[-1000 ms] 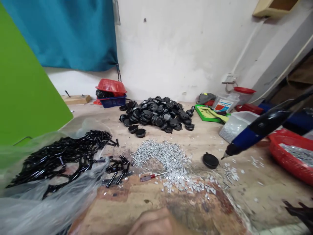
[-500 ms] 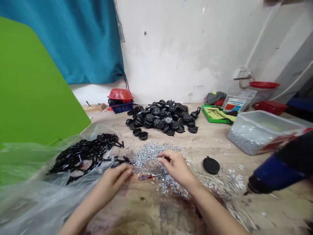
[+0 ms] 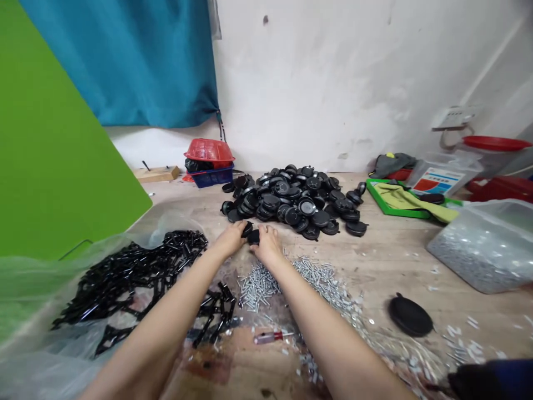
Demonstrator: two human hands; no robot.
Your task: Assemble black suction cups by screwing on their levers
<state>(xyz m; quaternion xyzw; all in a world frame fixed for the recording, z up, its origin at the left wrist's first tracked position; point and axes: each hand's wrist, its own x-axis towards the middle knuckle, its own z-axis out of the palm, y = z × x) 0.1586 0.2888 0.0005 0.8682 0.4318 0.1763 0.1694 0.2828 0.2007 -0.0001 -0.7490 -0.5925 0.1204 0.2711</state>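
My left hand (image 3: pixel 230 240) reaches to the front of a heap of black discs and has its fingers closed on a black round disc (image 3: pixel 247 229). Right beside it, my right hand (image 3: pixel 267 244) grips another black round disc (image 3: pixel 254 237). The two discs are close together between my hands; whether they touch I cannot tell. Behind them rises the heap of black discs (image 3: pixel 291 194), several with small tabs at the rim. Under my right forearm lies a pile of silver screws (image 3: pixel 259 286). A screwdriver (image 3: pixel 268 337) with a red, clear handle rests between my forearms.
At left, shiny black plastic parts (image 3: pixel 141 272) lie on a clear plastic bag. One black disc with a tab (image 3: pixel 410 315) lies at right, near a power driver (image 3: pixel 491 380). Further back stand a clear bin (image 3: pixel 483 250), a green tray (image 3: pixel 385 206) and a red basket (image 3: pixel 209 150).
Both hands have moved forward from above the screws to the two discs at the heap's front and closed on them. The camera's view has shifted, too.
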